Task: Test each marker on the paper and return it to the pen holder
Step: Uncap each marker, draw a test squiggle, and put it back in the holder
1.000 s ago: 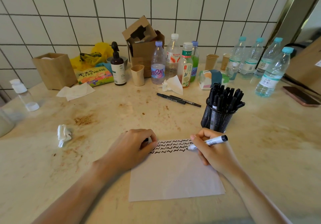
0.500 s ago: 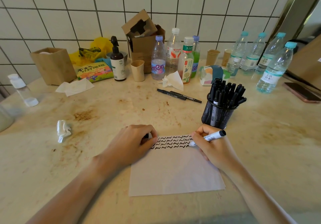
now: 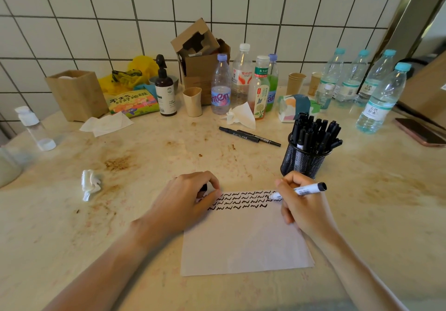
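Head view: the right hand (image 3: pixel 305 210) pinches a white marker (image 3: pixel 303 190), tip on the scribbled paper (image 3: pixel 243 243); the left hand (image 3: pixel 185 202), curled around a black cap (image 3: pixel 204 187), rests on the paper near the mesh pen holder (image 3: pixel 303 161).

White marker (image 3: pixel 304 191) tip-down on squiggle-marked paper (image 3: pixel 243 238)

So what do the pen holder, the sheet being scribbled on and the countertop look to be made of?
Pen holder: black metal mesh, judging by its see-through grid wall. Sheet: thin matte white paper, with ink squiggles. Countertop: polished stone or imitation, cream, veined, faintly glossy, brown stains.
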